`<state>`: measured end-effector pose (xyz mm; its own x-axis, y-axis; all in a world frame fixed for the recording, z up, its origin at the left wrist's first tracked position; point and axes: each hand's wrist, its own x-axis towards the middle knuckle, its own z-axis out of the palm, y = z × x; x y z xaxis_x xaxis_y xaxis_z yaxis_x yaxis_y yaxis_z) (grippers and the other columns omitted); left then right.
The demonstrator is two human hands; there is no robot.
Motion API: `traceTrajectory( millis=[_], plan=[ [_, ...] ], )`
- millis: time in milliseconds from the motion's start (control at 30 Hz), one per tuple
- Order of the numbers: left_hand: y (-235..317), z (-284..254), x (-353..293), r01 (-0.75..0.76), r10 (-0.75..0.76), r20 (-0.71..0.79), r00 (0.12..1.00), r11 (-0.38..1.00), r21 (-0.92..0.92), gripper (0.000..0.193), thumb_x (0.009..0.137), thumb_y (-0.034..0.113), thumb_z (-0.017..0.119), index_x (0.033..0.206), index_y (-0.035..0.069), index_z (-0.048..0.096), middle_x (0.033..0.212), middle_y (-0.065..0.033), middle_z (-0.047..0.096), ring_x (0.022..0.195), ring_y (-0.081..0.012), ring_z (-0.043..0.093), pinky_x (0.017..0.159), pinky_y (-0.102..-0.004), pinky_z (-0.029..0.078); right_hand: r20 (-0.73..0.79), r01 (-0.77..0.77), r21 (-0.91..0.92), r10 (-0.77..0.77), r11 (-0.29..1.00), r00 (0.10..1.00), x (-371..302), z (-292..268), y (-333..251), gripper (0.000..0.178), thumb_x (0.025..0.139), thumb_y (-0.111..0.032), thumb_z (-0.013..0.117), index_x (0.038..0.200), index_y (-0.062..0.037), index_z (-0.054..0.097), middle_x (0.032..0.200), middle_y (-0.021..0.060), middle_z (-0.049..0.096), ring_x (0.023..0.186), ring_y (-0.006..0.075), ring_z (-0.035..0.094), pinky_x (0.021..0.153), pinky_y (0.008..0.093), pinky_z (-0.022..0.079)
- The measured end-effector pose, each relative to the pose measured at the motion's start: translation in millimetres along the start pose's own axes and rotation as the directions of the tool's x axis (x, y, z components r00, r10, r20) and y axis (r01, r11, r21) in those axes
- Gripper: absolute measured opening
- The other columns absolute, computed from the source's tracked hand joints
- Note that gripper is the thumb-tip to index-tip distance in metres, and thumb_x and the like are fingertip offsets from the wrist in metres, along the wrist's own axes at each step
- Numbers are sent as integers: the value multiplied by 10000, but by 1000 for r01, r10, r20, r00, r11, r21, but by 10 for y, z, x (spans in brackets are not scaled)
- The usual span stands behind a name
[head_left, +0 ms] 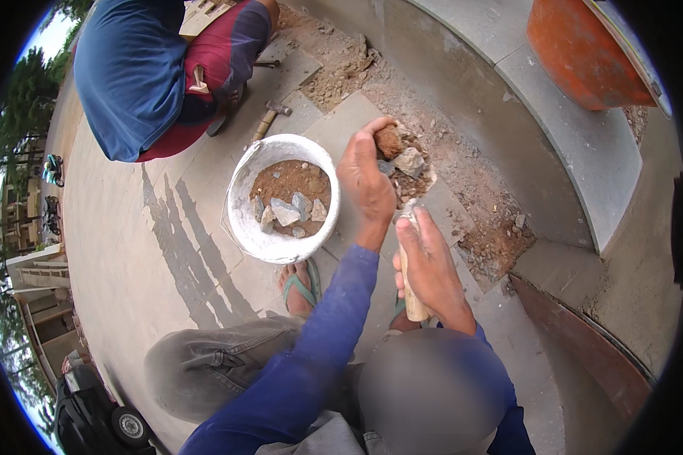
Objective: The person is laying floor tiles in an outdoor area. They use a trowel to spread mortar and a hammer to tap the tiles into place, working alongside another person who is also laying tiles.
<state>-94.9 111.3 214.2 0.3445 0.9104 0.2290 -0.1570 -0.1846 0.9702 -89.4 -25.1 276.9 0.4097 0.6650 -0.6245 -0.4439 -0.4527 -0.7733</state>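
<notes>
My right hand (432, 265) is closed round the pale wooden handle (415, 292) of a trowel. Its blade is mostly hidden under a heap of rubble: a reddish-brown lump (389, 141), a grey stone (410, 162) and loose soil. My left hand (366, 178) cups the heap from the left, its fingers curled round the far side against the lumps. Just left of that hand stands a white bucket (239, 216), partly filled with brown soil (288, 180) and several grey stones (285, 212).
A hammer (269, 120) lies beyond the bucket, near a crouching person in a blue shirt (129, 76). Broken ground with soil (497, 239) runs along a curved concrete step (501, 144). An orange tub (584, 57) stands on the step. My sandalled foot (299, 288) is beside the bucket.
</notes>
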Motion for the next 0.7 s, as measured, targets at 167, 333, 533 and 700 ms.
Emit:
traceTrajectory(
  millis=[167, 333, 533, 700],
  plan=[
    [-111, -1013, 214, 60, -54, -360, 931, 998, 5, 573, 1091, 345, 277, 1105, -61, 682, 1041, -144, 708, 946, -211, 676, 886, -327, 538, 253, 418, -364, -343, 833, 905, 421, 680, 286, 470, 1028, -301, 505, 1269, 98, 446, 813, 257, 656, 630, 398, 676, 585, 486, 540],
    [-159, -1557, 57, 182, 14, -464, 886, 909, 376, 625, 1079, 407, 277, 1386, -78, 524, 1327, -210, 595, 1156, -306, 627, 984, -390, 539, 168, 346, -591, -308, 729, 936, 580, 592, 487, 388, 989, -236, 566, 1214, 66, 470, 889, 312, 650, 800, 492, 659, 724, 554, 522],
    [-10, -531, -114, -245, 289, -58, 956, 888, 388, 624, 1095, 401, 288, 1336, -113, 547, 1320, -200, 617, 1221, -301, 586, 1128, -422, 406, -275, 79, -600, -298, 796, 914, 262, -280, 1099, 407, 991, -231, 565, 1279, 30, 445, 982, 319, 641, 857, 500, 651, 751, 560, 517],
    [-911, -5, -1008, -239, -76, 498, 864, 809, 537, 609, 1066, 376, 406, 1453, -94, 406, 1510, -267, 423, 1442, -398, 351, 1183, -506, 247, -586, -100, -502, -253, 859, 770, -208, -691, 1830, 445, 990, -235, 561, 1331, 25, 442, 1035, 300, 660, 950, 477, 648, 809, 540, 504]
  ],
)
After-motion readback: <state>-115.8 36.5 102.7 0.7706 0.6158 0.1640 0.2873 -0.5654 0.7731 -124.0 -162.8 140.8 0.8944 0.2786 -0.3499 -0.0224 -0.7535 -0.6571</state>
